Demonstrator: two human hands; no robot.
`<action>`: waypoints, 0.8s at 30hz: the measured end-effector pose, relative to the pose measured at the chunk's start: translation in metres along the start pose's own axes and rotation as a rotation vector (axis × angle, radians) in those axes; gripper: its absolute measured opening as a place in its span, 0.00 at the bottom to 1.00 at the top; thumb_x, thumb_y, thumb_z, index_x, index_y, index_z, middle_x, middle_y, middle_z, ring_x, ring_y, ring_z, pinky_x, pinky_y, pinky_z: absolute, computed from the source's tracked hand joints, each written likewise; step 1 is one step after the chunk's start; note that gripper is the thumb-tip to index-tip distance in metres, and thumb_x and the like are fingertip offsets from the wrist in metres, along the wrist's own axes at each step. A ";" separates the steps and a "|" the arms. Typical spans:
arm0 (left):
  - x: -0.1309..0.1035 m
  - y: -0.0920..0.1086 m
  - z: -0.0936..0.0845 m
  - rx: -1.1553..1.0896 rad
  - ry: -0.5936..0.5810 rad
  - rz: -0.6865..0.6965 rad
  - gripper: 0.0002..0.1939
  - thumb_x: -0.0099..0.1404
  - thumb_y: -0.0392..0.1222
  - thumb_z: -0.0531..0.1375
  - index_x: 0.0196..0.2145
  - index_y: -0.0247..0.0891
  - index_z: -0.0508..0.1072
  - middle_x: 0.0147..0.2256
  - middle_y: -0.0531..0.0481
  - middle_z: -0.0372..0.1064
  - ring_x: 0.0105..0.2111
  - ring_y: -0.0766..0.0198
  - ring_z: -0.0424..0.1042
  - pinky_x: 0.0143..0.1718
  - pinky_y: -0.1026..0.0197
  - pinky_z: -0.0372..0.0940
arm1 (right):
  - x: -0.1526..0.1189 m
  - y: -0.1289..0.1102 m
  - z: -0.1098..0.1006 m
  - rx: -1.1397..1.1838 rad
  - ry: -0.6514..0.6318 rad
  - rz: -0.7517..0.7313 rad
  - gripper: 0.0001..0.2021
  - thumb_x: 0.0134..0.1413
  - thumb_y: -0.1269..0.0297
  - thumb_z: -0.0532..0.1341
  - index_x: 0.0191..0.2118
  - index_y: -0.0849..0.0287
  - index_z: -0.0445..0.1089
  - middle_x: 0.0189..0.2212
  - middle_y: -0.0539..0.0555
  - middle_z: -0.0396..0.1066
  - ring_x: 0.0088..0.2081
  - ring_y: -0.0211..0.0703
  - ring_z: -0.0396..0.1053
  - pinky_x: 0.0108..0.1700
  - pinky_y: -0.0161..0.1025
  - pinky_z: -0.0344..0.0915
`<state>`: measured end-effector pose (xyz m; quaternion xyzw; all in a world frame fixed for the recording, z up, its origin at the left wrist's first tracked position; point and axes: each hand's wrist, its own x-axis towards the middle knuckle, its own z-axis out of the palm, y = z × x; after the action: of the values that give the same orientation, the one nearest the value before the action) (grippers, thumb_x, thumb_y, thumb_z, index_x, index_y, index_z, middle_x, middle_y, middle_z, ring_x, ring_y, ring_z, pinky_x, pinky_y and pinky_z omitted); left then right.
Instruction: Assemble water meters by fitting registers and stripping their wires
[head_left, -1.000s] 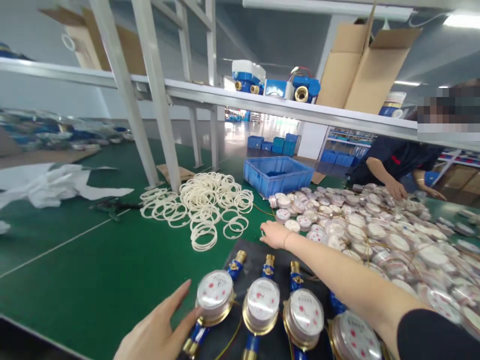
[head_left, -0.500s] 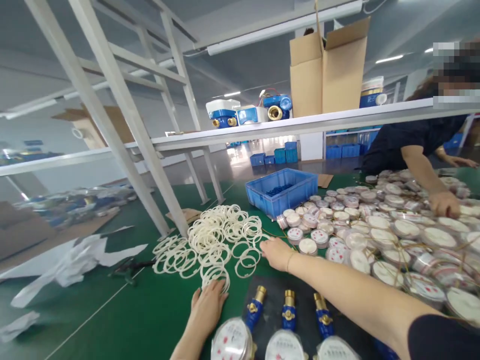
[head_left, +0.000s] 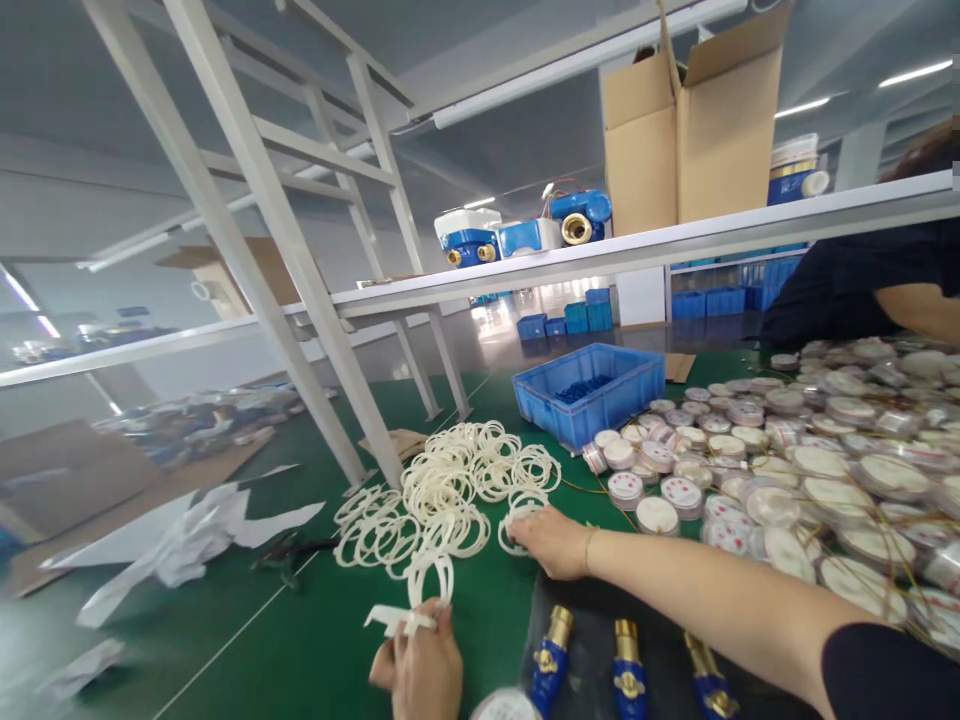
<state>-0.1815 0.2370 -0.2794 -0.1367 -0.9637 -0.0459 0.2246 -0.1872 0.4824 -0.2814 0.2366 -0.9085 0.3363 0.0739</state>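
Observation:
A heap of white rubber rings lies on the green table. My left hand is low in the middle, fingers pinched on a few white rings lifted off the heap's near edge. My right hand reaches across and rests on a ring at the heap's right edge; whether it grips that ring is unclear. Blue and brass water meters lie on a dark mat just under my right forearm.
Many round meter dials cover the table's right side. A blue bin stands behind them. A co-worker's arm is at the far right. White posts hold a shelf with a cardboard box. Crumpled white sheets lie at left.
My left hand has left the meter, gone to the ring heap and picked up a few rings. My right hand slid left from the dials onto a ring. The view tilted up.

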 end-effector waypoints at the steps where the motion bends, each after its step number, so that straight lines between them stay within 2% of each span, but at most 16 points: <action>1: 0.001 0.000 -0.001 -0.005 0.021 -0.016 0.18 0.67 0.43 0.42 0.42 0.31 0.67 0.42 0.34 0.70 0.47 0.48 0.66 0.54 0.47 0.50 | 0.004 0.001 -0.005 0.074 0.053 0.029 0.23 0.43 0.77 0.59 0.47 0.57 0.58 0.39 0.56 0.66 0.43 0.50 0.65 0.48 0.51 0.58; 3: 0.003 -0.001 -0.004 -0.014 0.039 -0.052 0.19 0.67 0.43 0.42 0.42 0.30 0.67 0.42 0.33 0.71 0.47 0.48 0.67 0.55 0.46 0.47 | 0.015 0.000 -0.012 0.247 0.149 0.101 0.21 0.49 0.75 0.54 0.50 0.57 0.52 0.34 0.53 0.64 0.37 0.44 0.66 0.43 0.46 0.62; 6: 0.008 -0.004 -0.006 -0.016 0.037 -0.145 0.21 0.66 0.45 0.41 0.42 0.27 0.67 0.37 0.33 0.72 0.43 0.47 0.70 0.53 0.45 0.48 | 0.032 0.002 -0.021 0.525 0.239 0.202 0.21 0.53 0.72 0.51 0.51 0.56 0.44 0.28 0.46 0.61 0.27 0.37 0.65 0.32 0.37 0.65; 11: 0.013 -0.006 -0.005 0.003 0.014 -0.262 0.26 0.66 0.46 0.39 0.46 0.22 0.66 0.42 0.27 0.69 0.46 0.41 0.67 0.51 0.43 0.49 | 0.043 0.016 -0.038 0.808 0.380 0.289 0.22 0.51 0.67 0.54 0.50 0.53 0.43 0.31 0.46 0.62 0.28 0.37 0.66 0.30 0.36 0.66; 14: 0.015 -0.005 -0.006 0.008 -0.016 -0.265 0.27 0.65 0.46 0.38 0.49 0.22 0.64 0.42 0.29 0.69 0.46 0.41 0.66 0.50 0.43 0.50 | 0.042 0.017 -0.042 0.832 0.448 0.293 0.22 0.50 0.69 0.55 0.50 0.54 0.49 0.31 0.47 0.62 0.30 0.36 0.65 0.33 0.35 0.64; 17: 0.016 -0.005 -0.010 -0.005 -0.052 -0.250 0.27 0.65 0.45 0.38 0.47 0.25 0.66 0.37 0.31 0.71 0.44 0.43 0.67 0.49 0.44 0.51 | 0.042 0.005 -0.034 0.839 0.414 0.291 0.21 0.48 0.72 0.55 0.49 0.56 0.53 0.29 0.46 0.62 0.29 0.35 0.64 0.31 0.33 0.63; 21: 0.013 -0.007 -0.013 -0.027 -0.041 -0.291 0.25 0.65 0.48 0.40 0.44 0.27 0.67 0.34 0.32 0.72 0.41 0.45 0.69 0.50 0.43 0.49 | 0.047 -0.016 -0.024 0.845 0.338 0.276 0.20 0.52 0.71 0.51 0.51 0.56 0.49 0.30 0.47 0.64 0.27 0.36 0.67 0.29 0.34 0.65; 24: 0.010 -0.009 -0.014 -0.052 -0.011 -0.330 0.24 0.66 0.49 0.40 0.41 0.29 0.67 0.32 0.35 0.72 0.40 0.48 0.71 0.52 0.44 0.46 | 0.050 -0.019 -0.030 0.740 0.373 0.251 0.17 0.56 0.69 0.48 0.52 0.57 0.49 0.30 0.49 0.66 0.29 0.38 0.69 0.33 0.38 0.67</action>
<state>-0.1867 0.2289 -0.2630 0.0174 -0.9728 -0.1061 0.2050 -0.2227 0.4700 -0.2327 0.0700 -0.7196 0.6828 0.1055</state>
